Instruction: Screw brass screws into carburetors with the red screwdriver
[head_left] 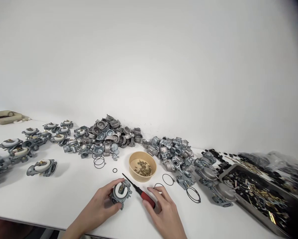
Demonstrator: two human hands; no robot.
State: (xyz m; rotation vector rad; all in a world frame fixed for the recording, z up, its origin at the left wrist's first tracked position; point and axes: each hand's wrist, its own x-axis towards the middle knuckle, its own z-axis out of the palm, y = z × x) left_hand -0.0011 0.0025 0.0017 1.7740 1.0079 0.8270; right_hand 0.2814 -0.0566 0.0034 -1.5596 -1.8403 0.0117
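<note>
Clasping carburetor (121, 193) — left hand (102, 205), curled | right hand (165, 209) half-open — grip on screwdriver (148, 199) unclear

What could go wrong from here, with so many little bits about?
The black-shafted screwdriver with a red handle, by the right hand, has its tip near the left hand; a slip might scratch skin or the grey metal part with a white ring gripped there. A knock might tip the round tan bowl, spilling small brass-coloured screws. The small black ring, loose on the white table, might get brushed away.
</note>
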